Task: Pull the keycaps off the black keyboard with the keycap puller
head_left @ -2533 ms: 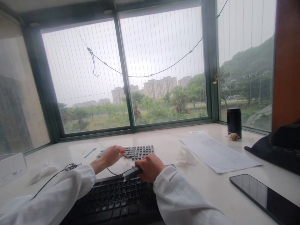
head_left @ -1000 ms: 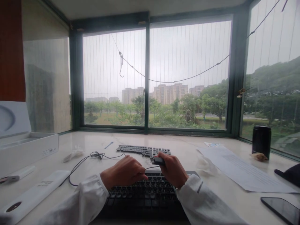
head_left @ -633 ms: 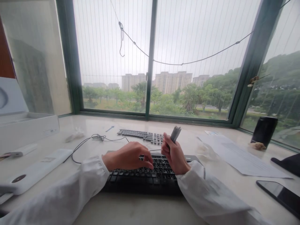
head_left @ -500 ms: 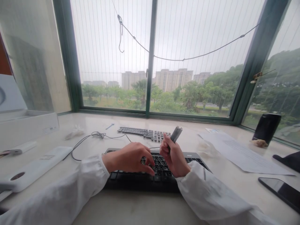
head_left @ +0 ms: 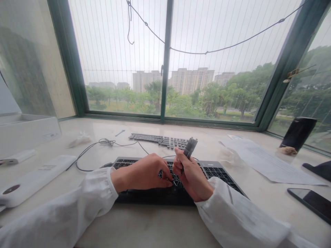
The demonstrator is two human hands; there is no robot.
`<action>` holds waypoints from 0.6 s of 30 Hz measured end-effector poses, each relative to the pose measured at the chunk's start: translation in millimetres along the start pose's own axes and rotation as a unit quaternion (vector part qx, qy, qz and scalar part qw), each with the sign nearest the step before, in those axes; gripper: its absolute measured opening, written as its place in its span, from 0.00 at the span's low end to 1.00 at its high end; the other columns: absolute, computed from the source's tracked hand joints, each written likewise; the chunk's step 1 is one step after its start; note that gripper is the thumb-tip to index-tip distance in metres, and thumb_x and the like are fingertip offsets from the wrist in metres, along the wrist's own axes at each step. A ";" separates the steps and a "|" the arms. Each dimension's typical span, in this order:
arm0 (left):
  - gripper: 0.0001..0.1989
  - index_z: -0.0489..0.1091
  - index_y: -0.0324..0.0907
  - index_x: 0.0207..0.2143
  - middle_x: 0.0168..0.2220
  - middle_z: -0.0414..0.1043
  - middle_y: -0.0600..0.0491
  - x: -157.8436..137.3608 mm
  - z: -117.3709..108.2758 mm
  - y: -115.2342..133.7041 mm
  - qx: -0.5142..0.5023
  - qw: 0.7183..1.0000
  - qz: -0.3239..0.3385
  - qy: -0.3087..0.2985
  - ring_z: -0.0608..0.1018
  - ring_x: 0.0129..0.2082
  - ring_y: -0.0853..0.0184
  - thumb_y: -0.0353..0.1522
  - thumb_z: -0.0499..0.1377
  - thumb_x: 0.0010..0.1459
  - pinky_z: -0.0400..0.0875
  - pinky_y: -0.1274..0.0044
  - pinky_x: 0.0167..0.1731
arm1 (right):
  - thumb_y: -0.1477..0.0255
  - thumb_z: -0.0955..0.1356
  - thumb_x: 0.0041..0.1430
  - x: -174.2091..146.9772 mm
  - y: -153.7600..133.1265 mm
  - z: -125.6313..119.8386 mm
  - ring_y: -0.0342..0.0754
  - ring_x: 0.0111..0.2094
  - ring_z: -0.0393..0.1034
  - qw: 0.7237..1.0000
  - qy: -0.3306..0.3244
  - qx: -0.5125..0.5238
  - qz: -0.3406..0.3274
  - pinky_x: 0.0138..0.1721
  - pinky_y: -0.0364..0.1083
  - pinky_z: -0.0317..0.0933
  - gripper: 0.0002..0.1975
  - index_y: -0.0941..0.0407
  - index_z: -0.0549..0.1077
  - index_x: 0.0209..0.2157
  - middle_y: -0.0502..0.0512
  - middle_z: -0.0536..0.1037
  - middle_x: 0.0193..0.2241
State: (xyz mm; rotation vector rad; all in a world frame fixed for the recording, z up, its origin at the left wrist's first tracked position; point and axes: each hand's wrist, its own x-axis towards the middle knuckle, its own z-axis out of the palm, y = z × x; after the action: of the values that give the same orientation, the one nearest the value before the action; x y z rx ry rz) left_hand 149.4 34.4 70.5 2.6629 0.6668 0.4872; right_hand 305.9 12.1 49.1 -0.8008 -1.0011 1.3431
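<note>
Just over a black keyboard (head_left: 178, 194) on a white table (head_left: 144, 224), the right hand (head_left: 192, 175) holds a dark tool (head_left: 191, 146), fingers wrapped around it; the left hand (head_left: 146, 172) bends its fingers down, any pinch unclear. Keys (head_left: 147, 138) lie in rows behind.

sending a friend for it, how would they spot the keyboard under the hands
Start at the big window, then come down to the pale tabletop before it. At its near middle, beneath the left hand and right hand, lies the wide black keyboard. It has one solid frame, unlike the loose keycaps laid out beyond it.
</note>
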 end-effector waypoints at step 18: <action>0.08 0.78 0.41 0.34 0.28 0.78 0.54 0.1 5.8 -0.6 -0.090 0.994 -0.069 0.006 0.76 0.28 0.70 0.34 0.62 0.52 0.66 0.80 0.31 | 0.51 0.67 0.52 -11.1 8.2 12.7 0.38 0.19 0.49 0.991 0.036 -0.120 -0.043 0.20 0.40 0.49 0.22 0.55 0.58 0.23 0.42 0.54 0.17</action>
State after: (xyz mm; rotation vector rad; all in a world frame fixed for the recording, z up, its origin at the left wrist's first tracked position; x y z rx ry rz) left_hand 151.6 33.5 65.1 2.4282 0.7654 0.4995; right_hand 291.5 0.8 45.2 -0.9694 -1.1406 1.1259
